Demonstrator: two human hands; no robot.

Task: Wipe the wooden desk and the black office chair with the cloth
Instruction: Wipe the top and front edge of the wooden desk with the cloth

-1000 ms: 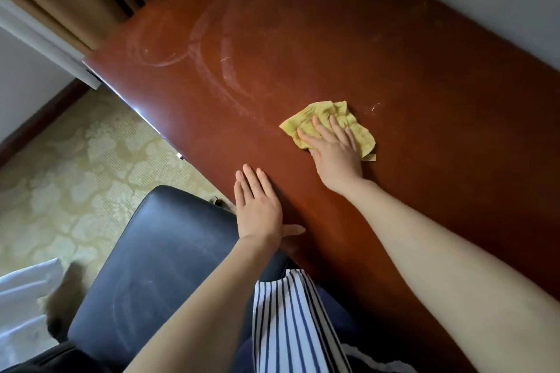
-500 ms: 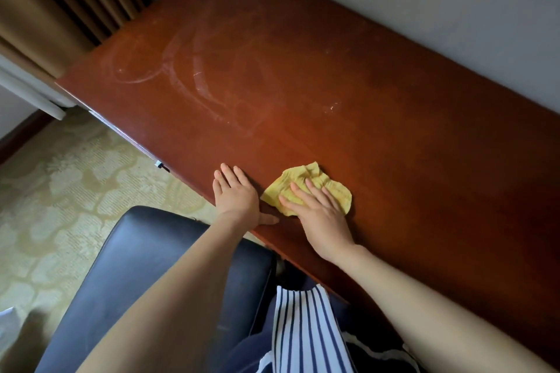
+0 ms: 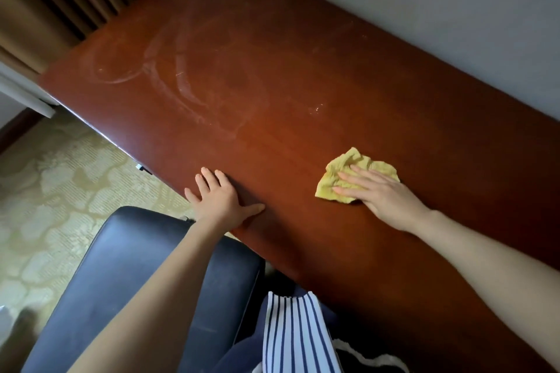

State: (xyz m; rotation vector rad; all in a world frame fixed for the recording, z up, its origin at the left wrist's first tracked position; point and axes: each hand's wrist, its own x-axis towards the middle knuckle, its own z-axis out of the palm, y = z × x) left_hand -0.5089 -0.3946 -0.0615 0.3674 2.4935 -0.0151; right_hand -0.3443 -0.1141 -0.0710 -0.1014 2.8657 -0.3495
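Pressing cloth (image 3: 341,164) onto desk (image 3: 272,70): right hand (image 3: 386,195) fingers (image 3: 354,180) straight atop it; left hand (image 3: 221,200) flat.

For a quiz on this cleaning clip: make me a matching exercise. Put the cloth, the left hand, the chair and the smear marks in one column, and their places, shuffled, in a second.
Column 1
1. yellow cloth
2. left hand
3. black office chair
4. pale smear marks

Column 2
A. on the far left part of the wooden desk top
B. flat on the desk's near edge, holding nothing
C. pressed on the desk under the fingers of the right hand
D. in front of the desk's near edge, lower than its top

Pairs: 1-C, 2-B, 3-D, 4-A
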